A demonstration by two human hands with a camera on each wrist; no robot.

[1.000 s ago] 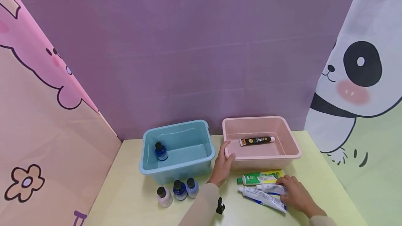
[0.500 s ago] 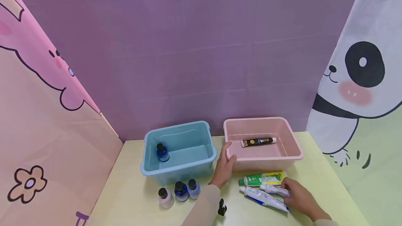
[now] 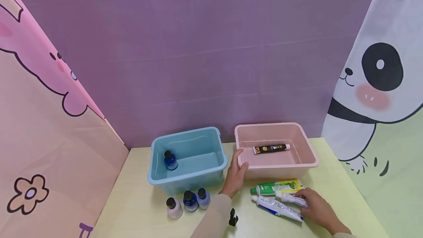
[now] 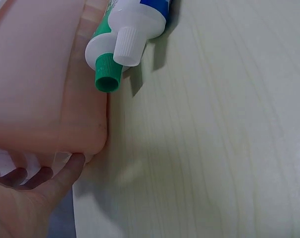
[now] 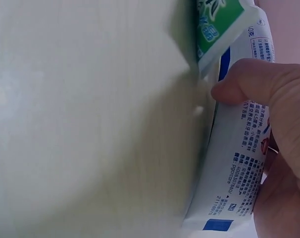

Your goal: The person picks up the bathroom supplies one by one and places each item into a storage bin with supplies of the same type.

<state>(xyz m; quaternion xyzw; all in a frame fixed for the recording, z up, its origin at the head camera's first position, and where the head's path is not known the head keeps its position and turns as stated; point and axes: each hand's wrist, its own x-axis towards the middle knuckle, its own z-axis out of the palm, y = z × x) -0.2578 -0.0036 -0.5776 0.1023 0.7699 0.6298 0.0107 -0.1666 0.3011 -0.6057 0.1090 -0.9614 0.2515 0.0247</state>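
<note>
My left hand (image 3: 234, 179) grips the near-left corner of a pink plastic bin (image 3: 277, 166). In the left wrist view, its thumb and fingers lie against the bin's wall. To the right, my right hand (image 3: 318, 208) pinches the tail end of a white toothpaste tube (image 3: 291, 199). The right wrist view shows the thumb across this tube's printed side (image 5: 229, 163). A green and yellow toothpaste tube (image 3: 277, 187) lies between it and the bin. Another white and blue toothpaste tube (image 3: 277, 207) lies just in front. Inside the bin is a black toothpaste tube (image 3: 271, 149).
A blue plastic bin (image 3: 186, 176) stands to the left, with a dark blue bottle (image 3: 170, 161) inside. Three small black-capped bottles stand before it: a pale pink one (image 3: 174, 209), a dark blue one (image 3: 190, 203) and a light blue one (image 3: 203, 200). A purple backdrop rises behind.
My right hand has shifted slightly right, drawing the upper white toothpaste tube a little to the right with it. The left hand stays on the pink bin's corner.
</note>
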